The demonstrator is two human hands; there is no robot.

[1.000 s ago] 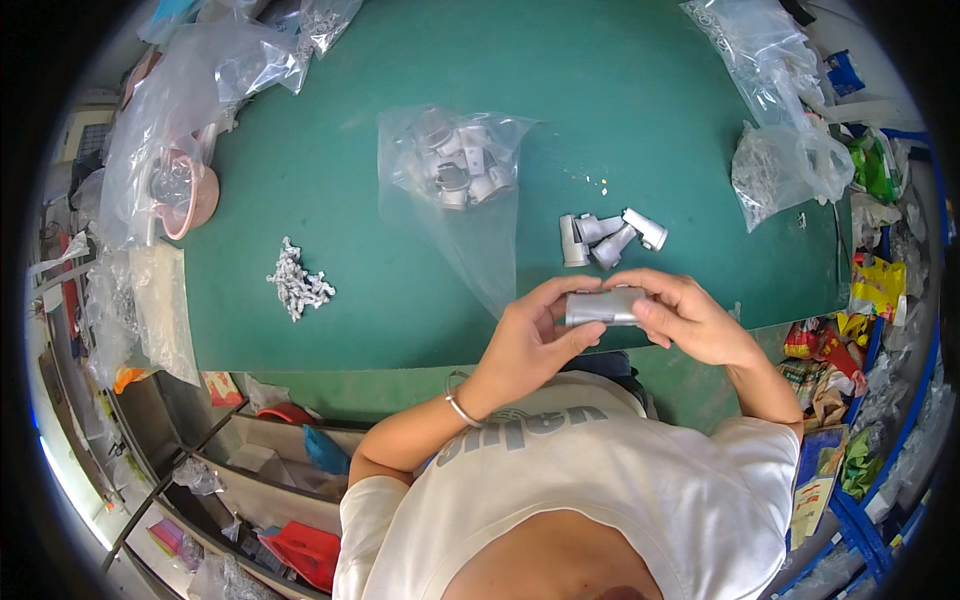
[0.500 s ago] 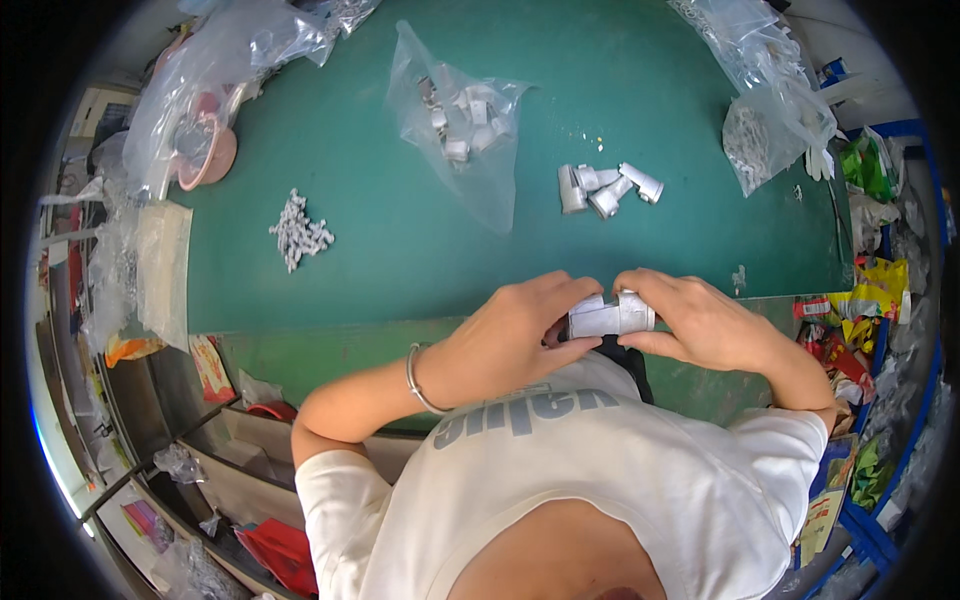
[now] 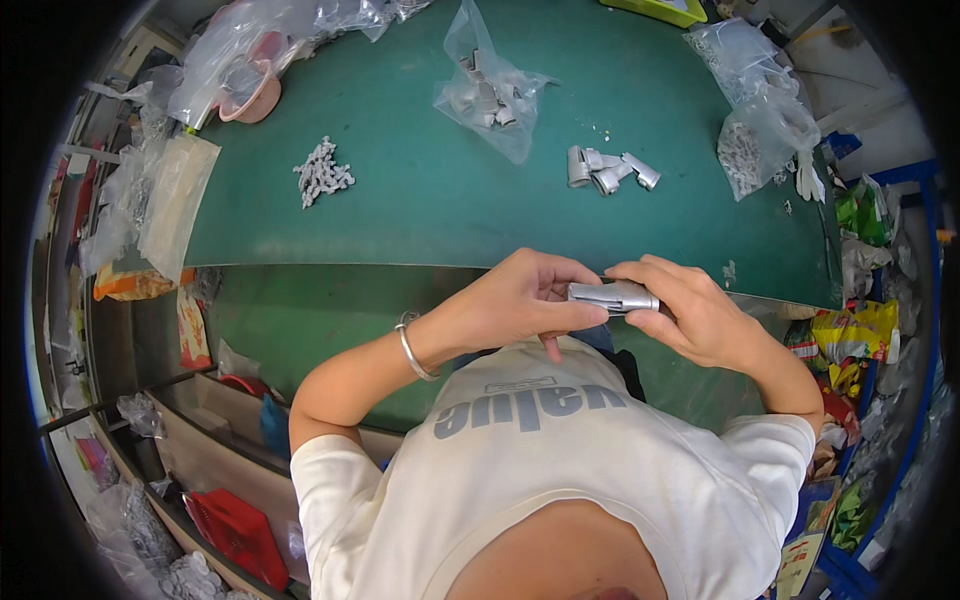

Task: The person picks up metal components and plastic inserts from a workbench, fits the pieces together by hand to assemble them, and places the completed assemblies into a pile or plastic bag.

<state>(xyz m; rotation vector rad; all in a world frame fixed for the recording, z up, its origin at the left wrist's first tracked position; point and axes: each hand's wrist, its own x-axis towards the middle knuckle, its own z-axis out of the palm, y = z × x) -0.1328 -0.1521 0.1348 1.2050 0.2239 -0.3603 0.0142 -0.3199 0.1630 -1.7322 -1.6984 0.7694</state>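
Between both hands, at the near edge of the green table (image 3: 430,220), is a silver-grey cylindrical metal fitting (image 3: 618,296) with a slot along its side. My left hand (image 3: 535,298) pinches its left end between thumb and fingers. Around the right end my right hand (image 3: 690,308) is closed, thumb below and fingers above. Several similar silver fittings (image 3: 610,172) lie in a small group on the table beyond my hands. More of them sit in an open clear plastic bag (image 3: 520,140) farther back. To the left is a pile of small grey parts (image 3: 322,174).
A pink plastic cup (image 3: 258,100) stands by clear bags at the back left. A clear bag of small grey parts (image 3: 742,155) lies at the right, beside a white glove (image 3: 808,180). A yellow-green tray (image 3: 660,10) is at the far edge. Shelving (image 3: 215,450) stands at lower left.
The fitting has turned in my hands and now shows its slotted side. My left fingers have shifted on it. The view has tilted, and the yellow-green tray has come into sight.
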